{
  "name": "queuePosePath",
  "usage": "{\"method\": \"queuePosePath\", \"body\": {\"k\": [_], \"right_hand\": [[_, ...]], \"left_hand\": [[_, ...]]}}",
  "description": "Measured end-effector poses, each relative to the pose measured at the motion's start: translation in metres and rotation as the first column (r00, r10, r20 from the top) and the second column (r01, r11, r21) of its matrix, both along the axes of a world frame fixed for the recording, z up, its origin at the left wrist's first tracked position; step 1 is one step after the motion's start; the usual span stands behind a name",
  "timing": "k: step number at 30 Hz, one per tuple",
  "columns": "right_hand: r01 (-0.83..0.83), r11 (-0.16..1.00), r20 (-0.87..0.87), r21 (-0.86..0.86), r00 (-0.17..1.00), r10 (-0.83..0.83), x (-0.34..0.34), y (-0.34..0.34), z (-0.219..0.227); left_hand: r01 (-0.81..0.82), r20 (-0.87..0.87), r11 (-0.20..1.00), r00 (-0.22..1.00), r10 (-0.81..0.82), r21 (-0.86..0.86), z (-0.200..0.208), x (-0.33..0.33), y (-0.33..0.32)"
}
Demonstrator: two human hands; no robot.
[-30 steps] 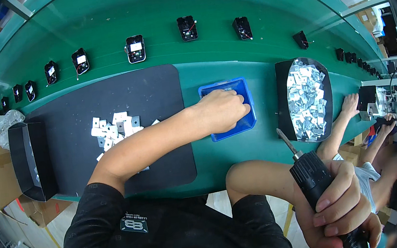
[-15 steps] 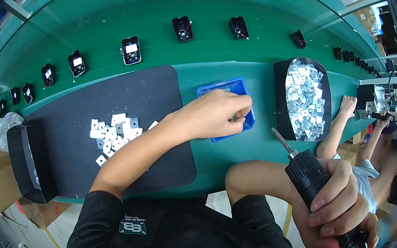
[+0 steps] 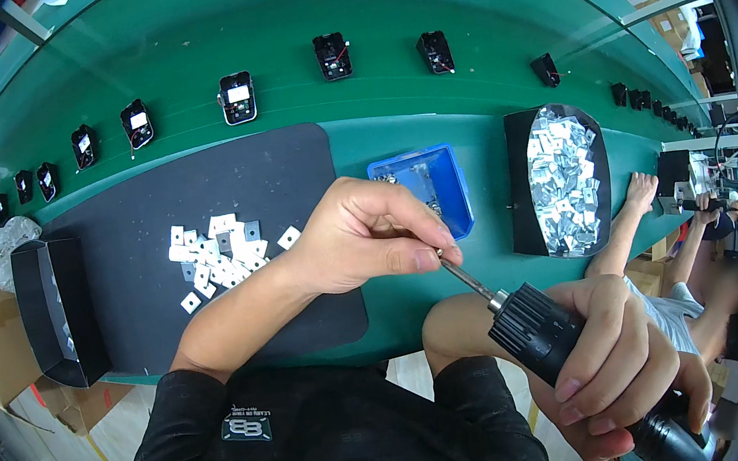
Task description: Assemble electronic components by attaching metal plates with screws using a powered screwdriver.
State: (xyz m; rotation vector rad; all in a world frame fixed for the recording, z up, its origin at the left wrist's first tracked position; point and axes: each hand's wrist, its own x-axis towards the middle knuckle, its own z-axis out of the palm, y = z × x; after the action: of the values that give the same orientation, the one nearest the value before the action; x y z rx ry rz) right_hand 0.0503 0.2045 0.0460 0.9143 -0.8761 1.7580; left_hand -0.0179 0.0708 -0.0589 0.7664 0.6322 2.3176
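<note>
Left fingers (image 3: pixel 402 257) pinched at bit (image 3: pixel 469 279), screwdriver (image 3: pixel 540 329) (right fingers (image 3: pixel 618 368))

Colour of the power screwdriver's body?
Black. The power screwdriver shows best in the head view, the only one here.

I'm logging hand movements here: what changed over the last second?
The left hand exited the blue bin, moving leftward to the tip of the driver, apparently pinching a tiny piece. The right hand swung the driver leftward without letting go. The black housings on the belt slid left. The blue bin and black mat stayed put.
</note>
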Motion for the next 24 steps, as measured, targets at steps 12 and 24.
{"method": "queuePosePath", "body": {"k": [12, 24], "right_hand": [[-0.019, 1.0, 0.029, -0.015, 0.999, 0.019, -0.002, -0.003, 0.001], [-0.046, 0.995, 0.036, 0.091, 0.998, 0.042, -0.002, 0.004, 0.001]], "left_hand": [[0.023, 0.047, 0.996, 0.999, -0.027, 0.083, -0.003, 0.003, 0.001], [-0.297, -0.275, 0.952, 0.924, 0.267, -0.074, 0.005, 0.002, 0.0]]}}
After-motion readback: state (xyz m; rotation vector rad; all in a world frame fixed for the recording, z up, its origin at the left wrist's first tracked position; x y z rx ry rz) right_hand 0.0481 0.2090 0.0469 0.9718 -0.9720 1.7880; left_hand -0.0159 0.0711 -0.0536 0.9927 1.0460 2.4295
